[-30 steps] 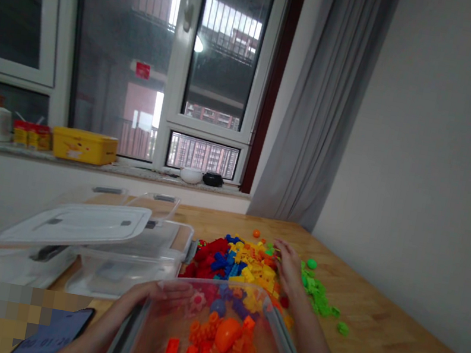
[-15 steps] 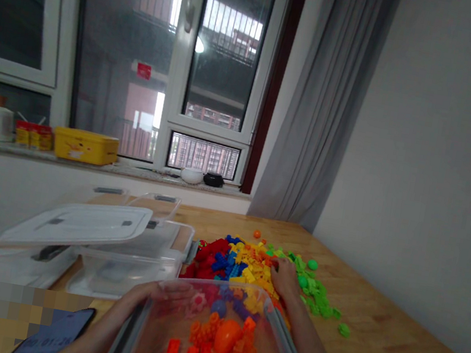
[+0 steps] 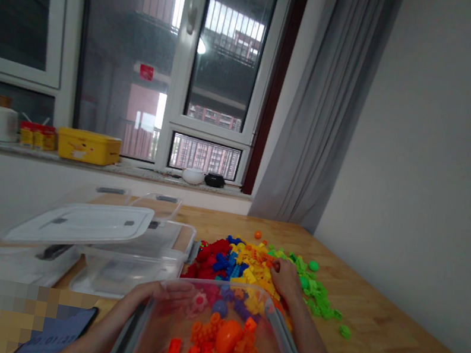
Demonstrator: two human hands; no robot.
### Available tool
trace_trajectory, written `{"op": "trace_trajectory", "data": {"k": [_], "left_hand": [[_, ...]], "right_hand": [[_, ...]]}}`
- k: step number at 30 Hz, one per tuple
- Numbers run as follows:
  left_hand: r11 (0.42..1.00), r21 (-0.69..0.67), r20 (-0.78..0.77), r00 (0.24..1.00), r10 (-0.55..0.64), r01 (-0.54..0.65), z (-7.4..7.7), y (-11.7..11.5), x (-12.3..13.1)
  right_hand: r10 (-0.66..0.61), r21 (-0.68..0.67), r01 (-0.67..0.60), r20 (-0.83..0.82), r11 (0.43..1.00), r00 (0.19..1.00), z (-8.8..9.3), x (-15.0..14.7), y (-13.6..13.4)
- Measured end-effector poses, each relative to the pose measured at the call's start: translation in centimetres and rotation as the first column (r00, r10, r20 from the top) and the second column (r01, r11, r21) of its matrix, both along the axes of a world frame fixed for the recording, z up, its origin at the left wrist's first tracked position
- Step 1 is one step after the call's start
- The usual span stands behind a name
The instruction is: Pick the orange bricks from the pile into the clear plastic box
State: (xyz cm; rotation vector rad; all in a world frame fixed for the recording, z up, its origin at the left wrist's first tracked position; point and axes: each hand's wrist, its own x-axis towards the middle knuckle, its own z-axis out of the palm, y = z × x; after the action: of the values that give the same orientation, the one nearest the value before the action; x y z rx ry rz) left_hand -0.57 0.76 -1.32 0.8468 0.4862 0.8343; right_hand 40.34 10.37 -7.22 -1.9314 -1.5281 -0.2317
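My left hand (image 3: pixel 152 298) grips the left rim of a clear plastic box (image 3: pixel 284 344) near the table's front edge. Orange bricks (image 3: pixel 218 348) and a few other coloured pieces lie inside the box. My right hand (image 3: pixel 286 278) reaches past the box into a pile of mixed toy bricks (image 3: pixel 239 261), red, blue, yellow and orange. Its fingers are pinched together on a small orange piece in the pile. Loose green bricks (image 3: pixel 317 295) lie just to the right of that hand.
Stacked clear containers with a white lid (image 3: pixel 83 223) sit to the left on the wooden table (image 3: pixel 392 347). A phone (image 3: pixel 55 333) lies at the front left. A yellow box (image 3: pixel 87 147) and cups stand on the windowsill. A grey wall runs along the right.
My right hand has drawn back from the pile's far right edge toward its middle and closed its fingers on a piece. My left hand stays on the box.
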Motion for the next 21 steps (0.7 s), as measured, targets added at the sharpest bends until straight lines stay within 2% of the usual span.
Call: {"op": "trace_trajectory", "data": {"k": [3,7,10,13,17,21], "left_hand": [[0.999,0.027,0.030,0.999,-0.040,0.039,0.0,0.1,-0.1],[0.999,0.025,0.003,0.999,-0.032,0.032,-0.1,0.2,-0.1],[1.000,0.019,0.003,1.000,-0.007,0.007,-0.1,0.2,0.1],[0.999,0.026,0.045,0.998,-0.042,0.041,0.1,0.0,0.1],[0.999,0.028,0.030,0.998,-0.047,0.047,0.7,-0.6,0.0],[0.998,0.024,0.037,0.997,-0.061,0.060,1.2,-0.8,0.2]], "right_hand": [[0.028,0.035,-0.026,-0.038,0.999,0.999,0.2,-0.1,0.0],[0.087,0.104,-0.076,-0.108,0.992,0.990,0.5,-0.2,0.1],[0.124,0.158,-0.095,-0.189,0.983,0.974,0.8,-0.3,0.2],[0.160,0.220,-0.096,-0.293,0.971,0.943,1.3,-0.5,0.2],[0.208,0.289,-0.077,-0.455,0.954,0.866,2.3,-0.8,-0.2],[0.317,0.357,-0.106,-0.608,0.928,0.728,3.5,-1.6,-0.8]]}}
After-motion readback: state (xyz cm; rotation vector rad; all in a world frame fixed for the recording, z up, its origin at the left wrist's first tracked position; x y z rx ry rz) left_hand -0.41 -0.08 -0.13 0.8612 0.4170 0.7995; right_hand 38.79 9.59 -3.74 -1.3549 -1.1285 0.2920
